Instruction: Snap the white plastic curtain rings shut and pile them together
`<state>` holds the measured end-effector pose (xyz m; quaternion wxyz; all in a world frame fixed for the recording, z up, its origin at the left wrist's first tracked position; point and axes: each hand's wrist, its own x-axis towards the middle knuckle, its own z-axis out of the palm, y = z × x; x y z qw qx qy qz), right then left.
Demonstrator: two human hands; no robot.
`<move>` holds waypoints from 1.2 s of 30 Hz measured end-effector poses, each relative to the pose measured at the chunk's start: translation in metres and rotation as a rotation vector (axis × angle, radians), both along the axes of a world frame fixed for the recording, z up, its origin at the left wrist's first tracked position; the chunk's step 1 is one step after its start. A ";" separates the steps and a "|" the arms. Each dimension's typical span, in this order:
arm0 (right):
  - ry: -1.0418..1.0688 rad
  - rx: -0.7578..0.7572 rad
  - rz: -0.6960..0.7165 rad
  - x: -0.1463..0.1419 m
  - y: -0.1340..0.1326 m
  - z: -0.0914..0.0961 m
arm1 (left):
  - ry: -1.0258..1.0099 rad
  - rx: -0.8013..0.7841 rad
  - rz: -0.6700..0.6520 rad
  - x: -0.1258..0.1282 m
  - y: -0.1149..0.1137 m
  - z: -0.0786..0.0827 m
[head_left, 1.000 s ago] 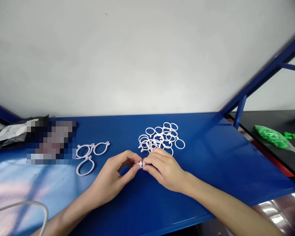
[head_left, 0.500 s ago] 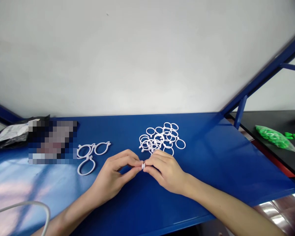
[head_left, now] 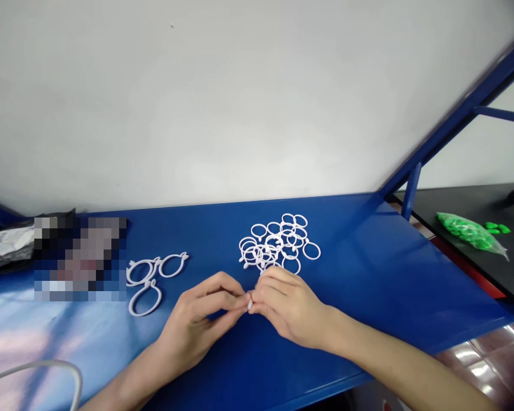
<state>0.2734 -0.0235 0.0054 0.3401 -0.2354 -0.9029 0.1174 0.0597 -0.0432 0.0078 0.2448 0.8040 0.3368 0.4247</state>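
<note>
Both hands meet above the front part of the blue table, fingertips almost touching. A small white piece [head_left: 250, 304] shows between them, most of it covered by fingers, so its full shape cannot be made out. My left hand [head_left: 203, 317] pinches it from the left with thumb and forefinger. From the right, my right hand [head_left: 289, 305] grips it with bent fingers. Just beyond the right hand lies a loose pile of white plastic rings [head_left: 274, 242] with small tabs. Several larger-looking white rings with eyelets [head_left: 144, 314] lie apart, left of my left hand.
The blue tabletop [head_left: 205, 228] runs back to a pale wall. At far left are a black plastic package [head_left: 8, 245] and a blurred-out item [head_left: 83, 257]. A white cable [head_left: 47, 363] curves at lower left. Rightward, a bag of green pieces [head_left: 471, 231] lies on a dark surface.
The view has shifted slightly. My right fingers have curled further over the white piece, and less of it shows. The ring groups lie as before.
</note>
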 end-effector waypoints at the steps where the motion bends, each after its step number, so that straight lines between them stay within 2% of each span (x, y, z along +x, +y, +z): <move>1: 0.010 0.002 -0.007 0.000 0.001 0.002 | 0.017 0.014 0.006 -0.001 0.000 0.002; 4: 0.023 0.048 -0.063 0.003 0.012 0.007 | 0.153 0.119 0.123 -0.009 0.006 0.008; 7: -0.010 0.129 -0.202 0.013 0.034 0.003 | 0.398 0.229 0.427 -0.029 0.021 0.010; 10: -0.046 0.147 -0.377 0.023 0.058 -0.007 | 0.728 0.141 0.692 -0.057 0.038 0.005; 12: -0.081 0.131 -0.412 0.026 0.068 -0.014 | 0.913 0.009 0.734 -0.073 0.046 0.000; 14: -0.133 0.110 -0.397 0.025 0.072 -0.019 | 0.997 -0.091 0.700 -0.082 0.051 -0.005; 16: -0.181 0.095 -0.372 0.023 0.072 -0.022 | 0.988 -0.118 0.644 -0.084 0.052 -0.009; 20: -0.193 0.069 -0.401 0.022 0.067 -0.021 | 0.913 -0.056 0.585 -0.079 0.051 -0.015; 25: -0.177 0.057 -0.417 0.024 0.063 -0.016 | 0.853 0.039 0.610 -0.070 0.049 -0.012; 29: -0.151 0.040 -0.376 0.022 0.057 -0.014 | 0.601 0.050 0.578 -0.060 0.044 -0.002; 33: -0.077 0.046 -0.281 0.015 0.043 -0.009 | 0.333 -0.129 0.436 -0.043 0.033 0.005; 36: -0.026 0.035 -0.157 0.007 0.030 -0.006 | 0.202 -0.274 0.261 -0.028 0.023 0.008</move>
